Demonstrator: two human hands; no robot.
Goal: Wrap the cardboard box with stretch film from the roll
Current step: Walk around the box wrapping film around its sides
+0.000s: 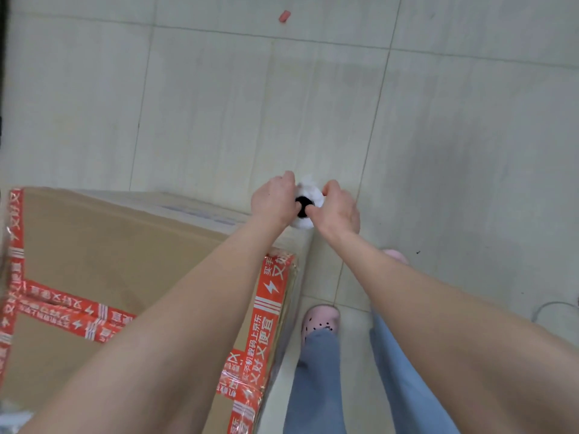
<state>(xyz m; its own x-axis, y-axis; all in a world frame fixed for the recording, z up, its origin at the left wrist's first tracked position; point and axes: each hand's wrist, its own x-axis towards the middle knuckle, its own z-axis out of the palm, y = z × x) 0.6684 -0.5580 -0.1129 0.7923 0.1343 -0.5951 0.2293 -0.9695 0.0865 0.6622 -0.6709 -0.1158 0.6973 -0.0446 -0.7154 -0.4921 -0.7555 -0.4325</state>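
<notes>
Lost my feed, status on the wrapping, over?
Left hand and right hand both gripping film roll, held upright past the box corner. Floor ahead open.

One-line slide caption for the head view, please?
Both hands, left hand and right hand, grip the stretch film roll beside the red-taped cardboard box.

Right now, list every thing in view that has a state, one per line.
cardboard box: closed, sealed with red printed tape.
stretch film roll: upright beyond the box corner, core end facing the camera, gripped on both sides.
left hand: closed on the roll.
right hand: closed on the roll.
red scrap: lying on the floor.
</notes>
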